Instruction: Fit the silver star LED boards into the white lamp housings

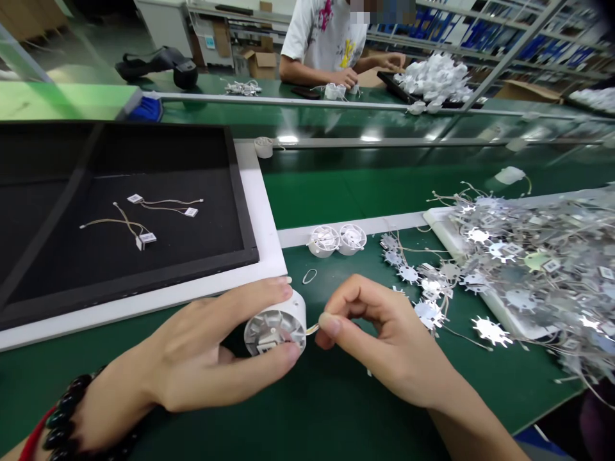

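My left hand grips a white round plastic housing with ribs inside, thumb and fingers on opposite sides of its rim. Inside the housing a small square part with a label shows, partly behind my thumb. Thin wires come out through the housing's right side. Between thumb and index finger, my right hand pinches the end of these wires; the tip is hidden by the fingers. Just beyond my hands, two similar white housings stand side by side on the green table. A small loop lies near them.
On the right, silvery toothed discs with wires are heaped on a white board. A black tray at left holds several small wired parts. Across the bench, a person works beside a pile of white parts.
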Action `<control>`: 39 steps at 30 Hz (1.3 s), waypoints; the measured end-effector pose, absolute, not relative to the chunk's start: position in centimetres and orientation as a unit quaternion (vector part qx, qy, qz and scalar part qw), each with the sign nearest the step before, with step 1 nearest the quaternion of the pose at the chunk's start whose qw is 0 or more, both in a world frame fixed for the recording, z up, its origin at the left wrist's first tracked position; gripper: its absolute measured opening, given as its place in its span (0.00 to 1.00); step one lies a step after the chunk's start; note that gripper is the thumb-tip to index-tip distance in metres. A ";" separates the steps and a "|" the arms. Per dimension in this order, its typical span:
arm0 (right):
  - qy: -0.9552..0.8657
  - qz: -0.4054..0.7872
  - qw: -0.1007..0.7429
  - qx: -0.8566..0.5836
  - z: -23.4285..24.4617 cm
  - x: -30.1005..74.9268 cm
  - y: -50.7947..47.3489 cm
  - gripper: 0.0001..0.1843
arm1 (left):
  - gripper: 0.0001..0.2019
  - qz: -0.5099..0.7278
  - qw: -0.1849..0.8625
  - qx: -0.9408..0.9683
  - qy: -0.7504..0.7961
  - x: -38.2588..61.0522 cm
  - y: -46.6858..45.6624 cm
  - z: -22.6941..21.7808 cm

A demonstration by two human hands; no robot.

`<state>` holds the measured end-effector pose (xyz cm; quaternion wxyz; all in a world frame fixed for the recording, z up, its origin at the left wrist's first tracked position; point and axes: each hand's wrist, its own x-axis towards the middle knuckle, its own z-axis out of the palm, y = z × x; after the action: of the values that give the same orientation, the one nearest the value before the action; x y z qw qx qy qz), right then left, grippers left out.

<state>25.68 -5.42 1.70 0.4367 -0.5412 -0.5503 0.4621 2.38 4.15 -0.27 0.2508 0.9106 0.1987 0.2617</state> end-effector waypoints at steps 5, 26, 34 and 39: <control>-0.647 0.314 0.437 -0.541 1.2 26.2 -4.8 0.03 | 0.23 0.271 0.290 0.909 0.125 2.2 5.6 -1.1; -0.820 0.066 0.289 -0.490 -0.6 25.4 -4.7 0.10 | 0.13 0.183 0.406 0.880 0.164 2.6 6.5 -0.3; -0.823 0.008 0.278 -0.495 -0.7 25.6 -4.4 0.11 | 0.14 0.178 0.406 0.880 0.168 2.7 6.5 -0.4; -0.834 0.013 0.235 -0.500 -0.7 26.1 -4.4 0.14 | 0.19 0.167 0.463 0.847 0.202 2.9 6.1 -0.8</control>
<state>26.11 -4.36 -0.74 0.2346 -0.4996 -0.8338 0.0130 2.87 6.10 -0.78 0.4633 0.8466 0.2016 0.1673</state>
